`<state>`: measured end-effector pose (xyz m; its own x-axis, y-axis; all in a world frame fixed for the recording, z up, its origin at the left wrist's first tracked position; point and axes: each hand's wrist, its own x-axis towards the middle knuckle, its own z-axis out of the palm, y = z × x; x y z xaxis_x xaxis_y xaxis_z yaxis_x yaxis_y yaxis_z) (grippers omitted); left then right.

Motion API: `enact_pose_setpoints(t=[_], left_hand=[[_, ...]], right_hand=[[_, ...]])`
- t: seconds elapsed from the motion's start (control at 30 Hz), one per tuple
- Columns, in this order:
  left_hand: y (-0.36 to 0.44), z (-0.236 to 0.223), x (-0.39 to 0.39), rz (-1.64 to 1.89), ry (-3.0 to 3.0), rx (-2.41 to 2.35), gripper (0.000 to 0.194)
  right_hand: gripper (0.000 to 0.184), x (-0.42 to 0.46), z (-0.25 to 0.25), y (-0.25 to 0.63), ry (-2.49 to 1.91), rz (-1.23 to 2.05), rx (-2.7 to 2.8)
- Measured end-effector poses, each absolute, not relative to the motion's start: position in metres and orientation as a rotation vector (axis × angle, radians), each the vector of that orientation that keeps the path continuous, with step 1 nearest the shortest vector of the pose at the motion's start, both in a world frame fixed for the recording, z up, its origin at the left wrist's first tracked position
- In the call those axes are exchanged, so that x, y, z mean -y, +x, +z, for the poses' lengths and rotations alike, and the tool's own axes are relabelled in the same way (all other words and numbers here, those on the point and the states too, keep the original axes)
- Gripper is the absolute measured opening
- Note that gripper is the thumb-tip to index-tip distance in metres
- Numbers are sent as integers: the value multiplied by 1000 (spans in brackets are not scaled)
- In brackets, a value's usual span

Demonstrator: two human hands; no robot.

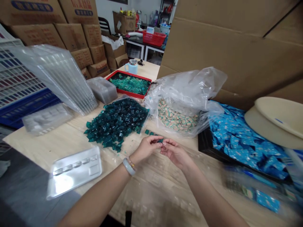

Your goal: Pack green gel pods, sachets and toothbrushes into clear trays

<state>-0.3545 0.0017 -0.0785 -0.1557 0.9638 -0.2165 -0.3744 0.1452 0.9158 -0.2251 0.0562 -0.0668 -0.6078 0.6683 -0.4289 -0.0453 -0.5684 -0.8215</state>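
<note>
Pinching | left hand (148, 149), right hand (176, 154) | fingertips meeting on teal packet (160, 141)

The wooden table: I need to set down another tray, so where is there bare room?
The wooden table is bare between the silver blister tray and the dark teal pieces, and beside the pale blue mug beyond the red tray. Crowded: the middle, with the clear plastic bag, left hand and right hand, and the right, with blue sachets.
</note>
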Motion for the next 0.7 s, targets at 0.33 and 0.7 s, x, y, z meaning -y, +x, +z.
enact_pose_setpoints(t=[0.33,0.7], left_hand=[[-337,-78,18,1118,290,-807,26],[-335,-96,-17,1233,939,-1451,30]], right_hand=[[27,-27,-79,-200,-1114,1853,1414],[24,-72,-93,-190,-1180,1431,1853]])
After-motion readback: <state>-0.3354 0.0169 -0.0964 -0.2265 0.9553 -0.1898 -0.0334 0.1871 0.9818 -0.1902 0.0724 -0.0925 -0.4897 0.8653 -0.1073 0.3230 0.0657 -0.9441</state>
